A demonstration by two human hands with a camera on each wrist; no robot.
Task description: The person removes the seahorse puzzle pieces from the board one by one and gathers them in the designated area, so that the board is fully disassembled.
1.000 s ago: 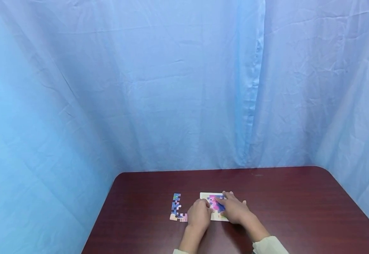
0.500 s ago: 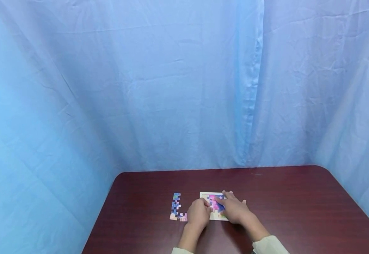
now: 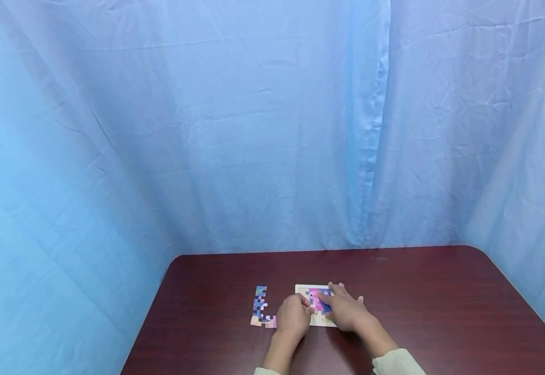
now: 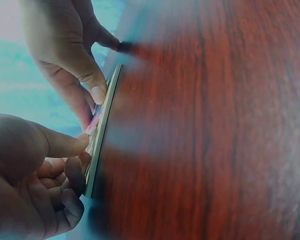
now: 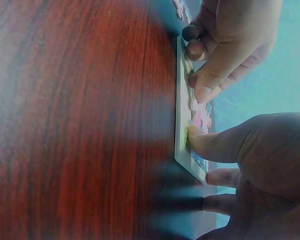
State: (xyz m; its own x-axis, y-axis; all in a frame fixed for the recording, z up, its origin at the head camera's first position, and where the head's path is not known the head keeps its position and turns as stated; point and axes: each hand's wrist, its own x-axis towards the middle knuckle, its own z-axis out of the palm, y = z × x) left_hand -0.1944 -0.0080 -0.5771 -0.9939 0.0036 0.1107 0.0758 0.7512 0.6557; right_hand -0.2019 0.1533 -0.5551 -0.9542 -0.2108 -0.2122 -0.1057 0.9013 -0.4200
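Observation:
A jigsaw board [image 3: 318,325] with a pale frame lies on the table, partly filled with pink, blue and cream pieces. My left hand [image 3: 293,316] is over its left part, thumb and index finger pinching a light puzzle piece [image 5: 195,104] just at the board's surface. In the left wrist view the fingertips largely hide that piece. On the board's right side rests my right hand [image 3: 347,308], its fingers spread over the far and right edges. The right thumb [image 5: 200,140] presses down on the fitted pieces. Part of the picture is covered by both hands.
Several loose puzzle pieces [image 3: 258,306] lie left of the board in an L shape. One pink and white piece [image 3: 270,321] is close beside the left hand. The dark red wooden table [image 3: 417,291] is bordered by blue curtains [image 3: 272,130].
Almost nothing differs. The left hand has shifted very slightly leftward over the board, still pinching; the right hand, the board and the loose pieces stay where they were.

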